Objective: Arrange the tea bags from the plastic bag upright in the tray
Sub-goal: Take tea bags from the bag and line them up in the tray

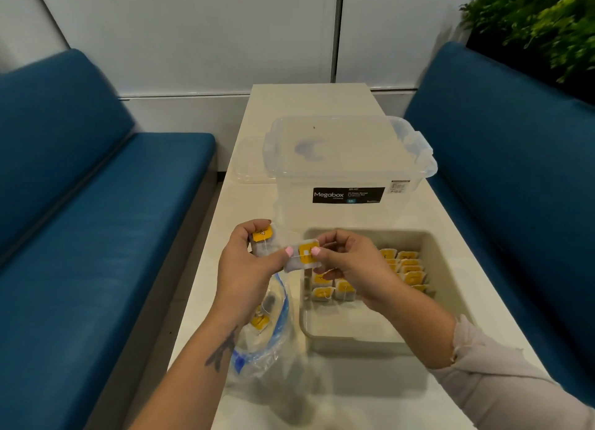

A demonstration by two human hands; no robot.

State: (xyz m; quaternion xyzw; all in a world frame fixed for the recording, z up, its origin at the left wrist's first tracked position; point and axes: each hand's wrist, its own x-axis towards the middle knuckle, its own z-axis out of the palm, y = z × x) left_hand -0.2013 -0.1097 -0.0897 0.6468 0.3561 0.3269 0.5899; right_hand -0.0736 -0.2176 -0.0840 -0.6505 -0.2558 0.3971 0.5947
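Observation:
A beige tray (444, 268) sits on the table at right, holding several yellow-tagged tea bags (407, 267) standing in rows. My left hand (244, 268) grips a small stack of tea bags (262, 241) in its fingers. Its thumb also touches one tea bag (304, 255) that my right hand (351, 265) pinches, held in the air above the tray's left rim. A clear plastic bag (267, 342) with blue print lies under my left forearm, with more tea bags (260, 320) inside.
A clear Megabox storage container (347, 165) with its lid on stands behind the tray. Another clear lid (248, 162) lies to its left. Blue benches (106, 223) flank the narrow cream table (354, 397). A plant (541, 20) is at top right.

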